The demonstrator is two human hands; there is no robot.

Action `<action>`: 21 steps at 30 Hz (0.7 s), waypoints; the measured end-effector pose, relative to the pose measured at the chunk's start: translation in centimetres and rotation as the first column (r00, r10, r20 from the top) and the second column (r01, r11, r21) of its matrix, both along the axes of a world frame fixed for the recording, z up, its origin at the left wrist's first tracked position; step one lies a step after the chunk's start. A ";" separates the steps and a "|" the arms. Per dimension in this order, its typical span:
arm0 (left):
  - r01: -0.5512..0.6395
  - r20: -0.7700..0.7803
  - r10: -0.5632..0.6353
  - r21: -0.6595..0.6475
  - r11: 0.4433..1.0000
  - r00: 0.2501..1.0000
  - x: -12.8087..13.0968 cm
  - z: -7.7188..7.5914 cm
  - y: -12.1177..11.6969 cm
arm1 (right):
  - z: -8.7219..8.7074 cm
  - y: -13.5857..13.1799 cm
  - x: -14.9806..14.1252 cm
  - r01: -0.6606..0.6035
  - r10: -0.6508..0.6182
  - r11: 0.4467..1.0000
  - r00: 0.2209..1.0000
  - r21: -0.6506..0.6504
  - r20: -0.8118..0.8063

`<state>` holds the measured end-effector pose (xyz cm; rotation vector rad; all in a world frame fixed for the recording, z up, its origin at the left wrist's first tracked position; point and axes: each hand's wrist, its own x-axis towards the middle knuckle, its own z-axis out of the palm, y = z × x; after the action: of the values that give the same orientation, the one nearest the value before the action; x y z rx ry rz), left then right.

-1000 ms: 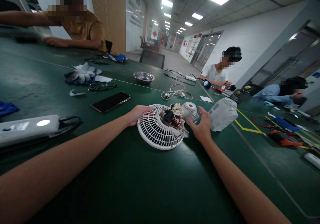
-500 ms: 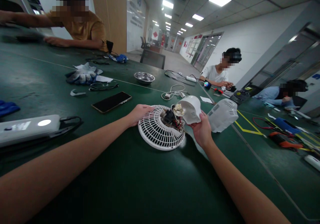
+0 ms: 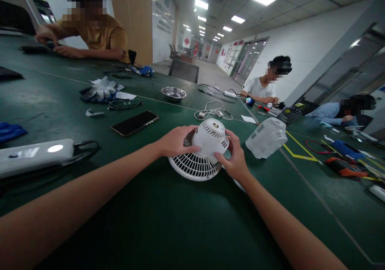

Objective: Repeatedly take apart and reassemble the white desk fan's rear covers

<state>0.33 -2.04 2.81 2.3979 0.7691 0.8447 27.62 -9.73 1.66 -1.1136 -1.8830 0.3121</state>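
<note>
A white dome-shaped motor cover (image 3: 209, 135) with vent slots sits over the middle of a round white fan grille (image 3: 192, 167), which lies on the green table. My left hand (image 3: 179, 141) grips the cover's left side, thumb at its lower front edge. On the opposite side, my right hand (image 3: 234, 155) has its fingers and thumb around the cover's right edge. The cover hides the motor and wiring beneath it. I cannot tell whether it is fully seated on the grille. To the right stands a separate white plastic housing (image 3: 267, 138).
A phone (image 3: 135, 123), a metal bowl (image 3: 173, 94), a white cable (image 3: 212, 112) and grey gloves (image 3: 100, 89) lie beyond my hands. At left is a white device (image 3: 36, 155); at right, an orange-and-black meter (image 3: 345, 168). Several people sit around the table.
The cover has moved left from beside the grille and turned onto its centre, covering the exposed motor. My left hand has left the grille rim for the cover.
</note>
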 end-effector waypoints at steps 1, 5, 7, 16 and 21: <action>-0.005 -0.034 0.007 0.038 0.999 0.999 0.1 0.2 -0.1 | 0.0 -0.1 0.1 -0.015 0.015 1.000 1.000 0.001 0.005; 0.062 -0.112 -0.050 0.104 0.993 0.992 0.2 1.1 -0.2 | 0.1 -0.5 0.4 -0.081 0.081 0.997 0.995 -0.002 0.060; 0.092 -0.138 -0.078 0.098 0.991 0.987 0.2 1.4 -0.3 | 0.3 -0.6 0.5 -0.091 0.092 0.996 0.992 -0.012 0.089; 0.086 -0.197 -0.077 0.036 0.996 0.977 0.2 2.0 -0.7 | 0.9 -0.4 0.7 -0.085 0.078 0.996 0.976 0.024 0.202; 0.084 -0.189 -0.078 0.022 0.996 0.979 0.2 2.0 -0.7 | 1.2 -0.6 0.3 -0.042 0.031 0.999 0.967 0.035 0.252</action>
<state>0.54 -2.71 4.82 2.5436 0.7273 0.6081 27.95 -10.32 2.91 -1.1348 -2.1249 0.1575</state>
